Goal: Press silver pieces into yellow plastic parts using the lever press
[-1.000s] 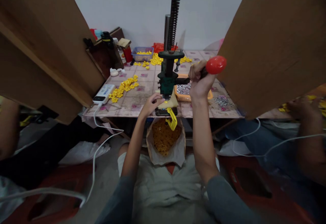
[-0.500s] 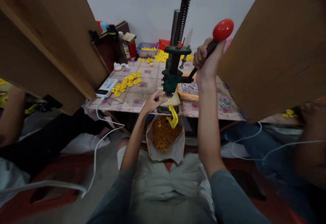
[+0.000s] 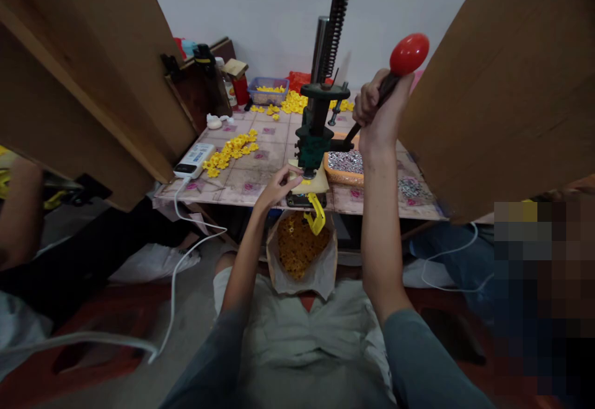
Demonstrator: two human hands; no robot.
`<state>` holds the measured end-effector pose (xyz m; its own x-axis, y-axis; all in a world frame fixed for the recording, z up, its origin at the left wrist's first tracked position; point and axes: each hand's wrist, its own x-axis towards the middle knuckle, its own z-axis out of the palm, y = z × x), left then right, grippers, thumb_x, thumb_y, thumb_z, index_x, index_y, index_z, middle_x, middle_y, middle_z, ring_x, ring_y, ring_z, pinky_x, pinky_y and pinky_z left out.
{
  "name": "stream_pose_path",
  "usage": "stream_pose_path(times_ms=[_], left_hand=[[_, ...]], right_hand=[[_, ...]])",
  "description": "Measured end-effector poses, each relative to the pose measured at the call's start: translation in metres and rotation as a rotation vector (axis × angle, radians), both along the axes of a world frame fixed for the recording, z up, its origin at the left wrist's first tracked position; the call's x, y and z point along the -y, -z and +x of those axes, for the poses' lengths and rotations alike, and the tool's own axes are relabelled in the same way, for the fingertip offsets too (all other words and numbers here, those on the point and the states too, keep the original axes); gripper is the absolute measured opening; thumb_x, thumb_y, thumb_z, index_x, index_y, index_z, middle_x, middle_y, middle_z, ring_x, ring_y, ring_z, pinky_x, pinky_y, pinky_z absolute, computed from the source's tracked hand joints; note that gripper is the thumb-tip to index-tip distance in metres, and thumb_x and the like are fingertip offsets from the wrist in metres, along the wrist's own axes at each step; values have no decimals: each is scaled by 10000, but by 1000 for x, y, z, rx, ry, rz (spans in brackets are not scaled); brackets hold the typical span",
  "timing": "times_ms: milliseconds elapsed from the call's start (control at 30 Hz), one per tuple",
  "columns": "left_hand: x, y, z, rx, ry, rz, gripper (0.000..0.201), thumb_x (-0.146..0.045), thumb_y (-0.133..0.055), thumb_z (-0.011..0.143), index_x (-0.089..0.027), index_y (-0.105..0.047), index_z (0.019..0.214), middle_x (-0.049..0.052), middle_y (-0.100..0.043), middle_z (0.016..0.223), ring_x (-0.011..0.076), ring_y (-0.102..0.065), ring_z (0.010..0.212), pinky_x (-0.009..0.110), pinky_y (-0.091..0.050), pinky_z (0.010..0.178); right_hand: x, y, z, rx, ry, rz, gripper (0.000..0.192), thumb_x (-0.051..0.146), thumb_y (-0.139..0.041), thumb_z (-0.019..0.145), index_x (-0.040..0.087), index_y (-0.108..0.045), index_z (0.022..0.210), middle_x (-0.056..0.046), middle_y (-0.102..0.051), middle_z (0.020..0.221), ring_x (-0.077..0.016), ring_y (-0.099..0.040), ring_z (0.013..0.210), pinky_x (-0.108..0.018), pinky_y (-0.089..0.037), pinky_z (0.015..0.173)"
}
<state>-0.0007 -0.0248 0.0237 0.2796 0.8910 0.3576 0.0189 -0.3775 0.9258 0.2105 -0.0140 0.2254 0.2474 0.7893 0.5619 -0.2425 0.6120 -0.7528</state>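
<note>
My right hand (image 3: 379,108) is wrapped round the dark lever (image 3: 354,135) of a green hand press (image 3: 312,142), just under its red ball knob (image 3: 409,54). Low at the press, my left hand (image 3: 277,187) has thumb and fingers apart, their tips beside the punch. Under the punch lies a small yellow flower piece (image 3: 307,181), close to those fingertips. A cream sheet (image 3: 318,183) surrounds the work spot, and a yellow chute (image 3: 317,214) slopes down from the press's front. Below it an open paper-lined bag (image 3: 325,276) holds many yellow flower pieces.
Yellow flowers (image 3: 230,153) lie left on the table (image 3: 274,145), with more at the back by a blue basket (image 3: 268,92). An orange tray (image 3: 344,177) of small shiny parts stands right of the press. Boards (image 3: 483,99) flank both sides; a white cable (image 3: 174,285) hangs left.
My left fingertips have drawn slightly left from the punch, showing more of the yellow flower piece. My right hand and the lever are almost unmoved.
</note>
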Motion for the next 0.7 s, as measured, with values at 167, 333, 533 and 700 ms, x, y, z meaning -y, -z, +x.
stream_pose_path(times_ms=[167, 333, 533, 700], left_hand=[[-10, 9, -3, 93, 32, -64, 503, -695, -714, 937, -218, -791, 1077, 63, -739, 1038, 188, -622, 855, 311, -490, 796], [-22, 15, -6, 307, -15, -246, 560, -732, -622, 948, -219, -787, 1101, 90, -743, 1036, 162, -598, 753, 315, -477, 701], [-24, 12, -9, 365, 10, -294, 538, -659, -619, 961, -196, -808, 1160, 120, -778, 1122, 148, -571, 730, 303, -498, 674], [-25, 12, -9, 318, -7, -295, 577, -677, -566, 987, -187, -804, 1176, 136, -786, 1143, 161, -578, 738, 317, -496, 671]], right_hand=[[9, -4, -4, 29, -8, 37, 873, 1155, -409, 671, 294, -300, 575, 58, -162, 545, -133, -68, 501, -361, -38, 501], [9, -3, -4, 35, -21, 59, 879, 1155, -403, 679, 287, -300, 583, 69, -146, 535, -123, -60, 483, -343, -28, 476], [7, -1, -2, 10, -24, 66, 838, 1105, -487, 710, 294, -322, 578, 60, -149, 551, -130, -55, 499, -348, -30, 488], [8, -2, -2, 40, -13, 37, 860, 1112, -522, 641, 284, -297, 576, 40, -148, 560, -145, -67, 509, -350, -50, 483]])
